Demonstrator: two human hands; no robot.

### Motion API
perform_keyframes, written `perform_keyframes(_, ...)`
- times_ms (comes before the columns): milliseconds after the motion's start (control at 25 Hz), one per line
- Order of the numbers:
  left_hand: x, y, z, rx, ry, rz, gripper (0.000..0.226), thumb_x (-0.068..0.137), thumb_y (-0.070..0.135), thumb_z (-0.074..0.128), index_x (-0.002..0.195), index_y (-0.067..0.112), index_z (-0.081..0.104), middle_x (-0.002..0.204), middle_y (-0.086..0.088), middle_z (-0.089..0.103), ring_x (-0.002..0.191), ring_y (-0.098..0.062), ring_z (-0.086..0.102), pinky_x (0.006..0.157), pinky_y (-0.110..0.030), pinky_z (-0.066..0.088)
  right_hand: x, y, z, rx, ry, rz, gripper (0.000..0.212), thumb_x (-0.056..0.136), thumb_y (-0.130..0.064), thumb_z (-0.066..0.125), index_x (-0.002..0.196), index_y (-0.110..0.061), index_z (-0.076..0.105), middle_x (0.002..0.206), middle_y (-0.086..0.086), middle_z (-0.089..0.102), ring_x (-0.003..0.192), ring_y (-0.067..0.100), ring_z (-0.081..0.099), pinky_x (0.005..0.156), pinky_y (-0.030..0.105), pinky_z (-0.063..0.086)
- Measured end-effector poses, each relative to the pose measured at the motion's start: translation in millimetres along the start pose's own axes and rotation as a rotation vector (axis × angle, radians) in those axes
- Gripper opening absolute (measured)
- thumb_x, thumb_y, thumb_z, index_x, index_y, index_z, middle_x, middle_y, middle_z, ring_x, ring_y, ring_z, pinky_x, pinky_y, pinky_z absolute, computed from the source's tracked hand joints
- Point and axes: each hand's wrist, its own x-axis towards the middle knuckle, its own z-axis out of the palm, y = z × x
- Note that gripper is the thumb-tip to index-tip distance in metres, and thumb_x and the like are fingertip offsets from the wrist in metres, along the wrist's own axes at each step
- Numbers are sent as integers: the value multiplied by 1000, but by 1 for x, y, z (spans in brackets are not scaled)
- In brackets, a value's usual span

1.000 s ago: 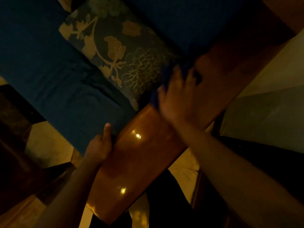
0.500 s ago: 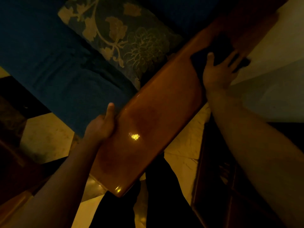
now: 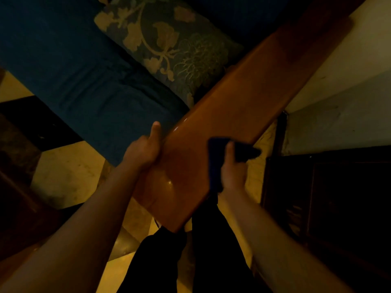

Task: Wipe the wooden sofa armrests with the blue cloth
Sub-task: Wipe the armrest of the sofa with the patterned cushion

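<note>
Blue cloth point(image 3: 213, 163), a dark, soft, bunched rag, sits at about four o'clock from the picture's centre, pressed against the outer edge of the long, glossy, orange-brown wooden sofa armrest point(image 3: 239, 98). The right hand point(image 3: 232, 172) is clenched around it, thumb up over the fabric, with a dark corner of the rag sticking out toward three o'clock past the rail's edge. The left hand point(image 3: 143, 151), at about seven o'clock from centre, grips the armrest's opposite long edge, thumb lying up along it toward twelve; it holds only the wood.

Outward from the grips, the armrest runs diagonally from its rounded near end at six o'clock up toward one o'clock. At ten o'clock lies the deep blue seat cushion point(image 3: 74, 70), and at twelve the grey-green pillow with a tan floral print point(image 3: 169, 41), just beside the rail. Yellowish floor tile point(image 3: 63, 176) shows at eight o'clock.

The cloth looks light and limp, so it will likely fold and slip unless held wadded in the palm with fingers spread over it. The lacquered wood appears stiff, smooth and slippery, best braced by its edges, as the left hand does.
</note>
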Motion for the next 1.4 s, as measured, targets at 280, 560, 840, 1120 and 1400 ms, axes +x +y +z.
perform_keyframes(280,-34,-47,2,-153,146,61,73,102,65,16,66,14,55,64,2,50,59,-9,47,59,-30,33,16,-29,-7,145,72,-48,87,88,-72,59,148,-10,48,115,-6,62,106,20,59,96,35,50)
perform_keyframes(560,-42,-92,-8,-411,186,-21,82,102,65,18,76,6,69,76,-14,70,72,-25,67,63,-30,46,-91,89,23,-329,34,-260,94,94,-62,47,159,0,18,157,19,37,149,36,34,119,41,32)
perform_keyframes(840,-53,-116,0,-1106,65,-420,65,103,59,28,101,8,68,102,-17,75,93,-30,73,79,-42,58,14,-75,74,-1143,121,-976,72,104,-51,36,153,2,37,163,21,33,156,39,17,125,52,14)
perform_keyframes(1120,-70,-121,0,-1355,91,-521,52,106,50,31,113,8,62,115,-22,69,106,-39,68,90,-50,57,-86,-16,205,-2149,-828,-963,63,96,-60,41,130,-14,66,140,16,62,124,35,62,91,40,47)
perform_keyframes(1400,-98,-155,12,-1419,121,-680,56,104,56,32,96,9,62,103,-19,68,87,-32,67,78,-42,55,-90,-5,147,-1734,-1024,-1682,44,93,-59,43,92,-21,65,91,5,70,87,30,66,72,39,46)
